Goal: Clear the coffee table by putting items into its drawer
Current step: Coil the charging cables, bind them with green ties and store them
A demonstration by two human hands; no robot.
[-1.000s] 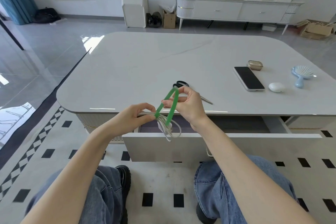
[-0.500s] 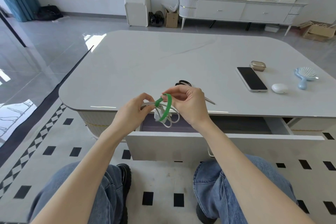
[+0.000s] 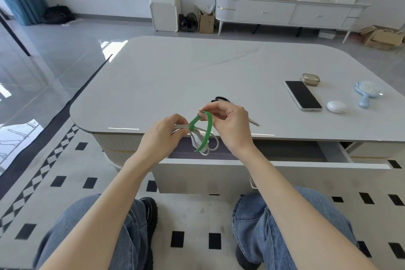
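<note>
Cable: white loops are hanging in the air, just over the open drawer and in front of the table edge.
Green strap: it is going round the middle of the cable and curving down in a big loop.
Left hand: it is pinching the bunched cable right beside the strap.
Right hand: its curled fingers are pinching the top end of the green strap.
Drawer: it is sticking out of the coffee table, toward the person's knees.
Scissors: they are lying on the table behind the right hand, mostly hiding.
Phone: it is lying flat on the right side, dark screen up.
Tan case: it is sitting just behind the phone.
White case: it is sitting just beside the phone's near end.
Blue brush: it is lying farther right.
</note>
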